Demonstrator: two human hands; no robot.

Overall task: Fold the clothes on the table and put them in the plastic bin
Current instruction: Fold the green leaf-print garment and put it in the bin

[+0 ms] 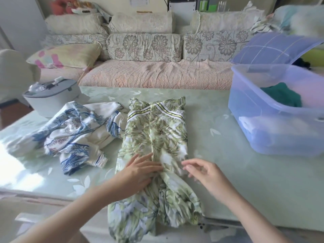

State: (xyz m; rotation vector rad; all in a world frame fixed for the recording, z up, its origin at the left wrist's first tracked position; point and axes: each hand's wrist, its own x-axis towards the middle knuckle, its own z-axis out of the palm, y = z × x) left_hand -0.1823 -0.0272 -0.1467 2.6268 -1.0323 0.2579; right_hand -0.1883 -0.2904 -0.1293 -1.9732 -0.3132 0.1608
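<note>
One floral sofa spans the background behind the pale green table. At the table's right end stands the translucent plastic bin, with a dark green cloth inside. The leaf-print garment lies folded lengthwise mid-table, its lower end over the near edge. A crumpled blue-print garment touches its left side. The left hand presses flat on the leaf print, fingers straight. The right hand is at its right edge, fingers loose, holding nothing.
</note>
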